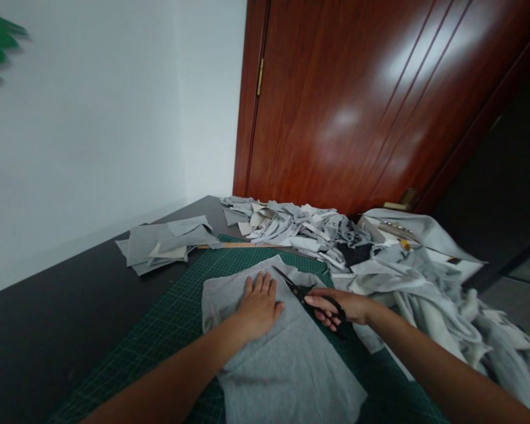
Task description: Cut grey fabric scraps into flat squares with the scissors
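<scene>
A piece of light grey fabric [287, 365] lies over the green cutting mat [168, 330]. My left hand [260, 306] rests flat on its upper part, fingers stretched out and pressing the cloth. Black-handled scissors [298, 290] are gripped in my right hand [335, 309], with the fingers in the handle loops. Their blades point up and to the left, at the fabric's upper right edge, just right of my left fingertips. A strip of grey cloth lies beyond the blades. Whether the blades are parted is hard to make out.
Behind the mat, a wooden ruler [238, 244] lies by a heap of fabric scraps [300, 227]. Stacked grey pieces [159, 241] sit at the back left of the black table [35, 330]. On the right are a white box [459, 268] and piled cloth [446, 318]. A brown door [335, 100] stands behind.
</scene>
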A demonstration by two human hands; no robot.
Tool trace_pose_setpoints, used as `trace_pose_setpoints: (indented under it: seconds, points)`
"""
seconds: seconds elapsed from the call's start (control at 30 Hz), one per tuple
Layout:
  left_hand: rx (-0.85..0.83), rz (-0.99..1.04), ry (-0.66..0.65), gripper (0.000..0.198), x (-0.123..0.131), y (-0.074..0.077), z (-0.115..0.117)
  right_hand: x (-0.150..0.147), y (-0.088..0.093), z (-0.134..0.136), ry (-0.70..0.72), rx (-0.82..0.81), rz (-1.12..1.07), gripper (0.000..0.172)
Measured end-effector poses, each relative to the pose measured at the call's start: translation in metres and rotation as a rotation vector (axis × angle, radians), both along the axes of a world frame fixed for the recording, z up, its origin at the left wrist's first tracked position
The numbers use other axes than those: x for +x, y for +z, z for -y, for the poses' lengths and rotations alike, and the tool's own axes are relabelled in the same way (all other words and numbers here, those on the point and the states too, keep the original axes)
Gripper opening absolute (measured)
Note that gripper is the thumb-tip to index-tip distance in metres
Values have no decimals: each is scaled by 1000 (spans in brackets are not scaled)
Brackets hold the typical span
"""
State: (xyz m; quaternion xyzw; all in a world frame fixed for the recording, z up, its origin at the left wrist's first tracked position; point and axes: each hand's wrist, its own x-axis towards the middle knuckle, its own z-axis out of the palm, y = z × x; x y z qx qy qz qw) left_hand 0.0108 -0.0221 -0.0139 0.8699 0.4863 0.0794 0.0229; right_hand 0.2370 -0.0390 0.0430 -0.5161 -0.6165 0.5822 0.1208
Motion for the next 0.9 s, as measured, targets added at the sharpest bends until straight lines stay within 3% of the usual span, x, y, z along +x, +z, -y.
trace_pose_setpoints:
  seconds: [0.33,0.67,0.9]
  points:
    - [-14,6,-1,61,0,5,2,-4,-6,6,-64,36,-60,58]
    - [19,7,2,61,0,-2,0,-5,-7,7,-85,31,-82,57]
    - [8,-9,6,61,0,-1,0,-3,1,8,-15,9,-38,60]
